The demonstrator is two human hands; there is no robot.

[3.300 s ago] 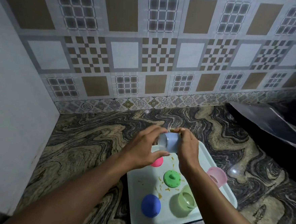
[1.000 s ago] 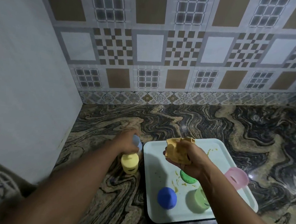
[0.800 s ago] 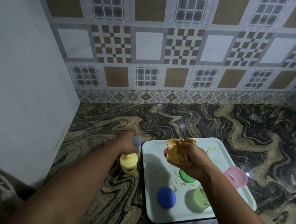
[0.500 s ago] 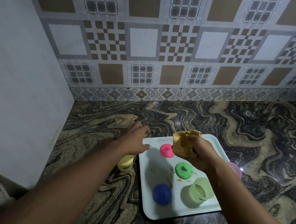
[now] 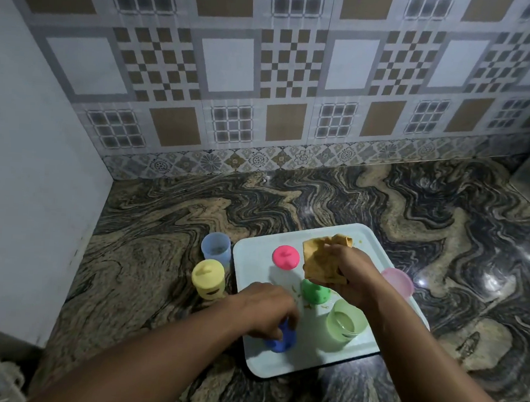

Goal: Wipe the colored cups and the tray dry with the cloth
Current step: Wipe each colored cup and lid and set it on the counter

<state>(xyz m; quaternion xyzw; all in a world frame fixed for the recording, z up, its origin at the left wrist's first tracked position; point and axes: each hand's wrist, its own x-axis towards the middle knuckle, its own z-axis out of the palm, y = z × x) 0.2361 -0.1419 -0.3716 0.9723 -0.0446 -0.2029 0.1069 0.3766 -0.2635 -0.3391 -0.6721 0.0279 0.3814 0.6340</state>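
Seven cups showed, five on the tray (image 5: 250,297), two beside it; the left hand (image 5: 270,311) closed over the blue cup (image 5: 280,343), the right hand (image 5: 351,277) clutched the cloth (image 5: 320,261).

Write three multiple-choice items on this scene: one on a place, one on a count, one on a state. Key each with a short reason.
1. Where does the yellow cup stand?
A. on the tray
B. on the counter left of the tray
C. in the right hand

2. How many cups stand off the tray, on its left?
A. two
B. four
C. none

3. The light green cup is
A. upside down
B. mouth up
C. lying flat

Key: 1 B, it stands on the counter; 2 A, yellow and pale blue cup; 3 B, its open rim shows.
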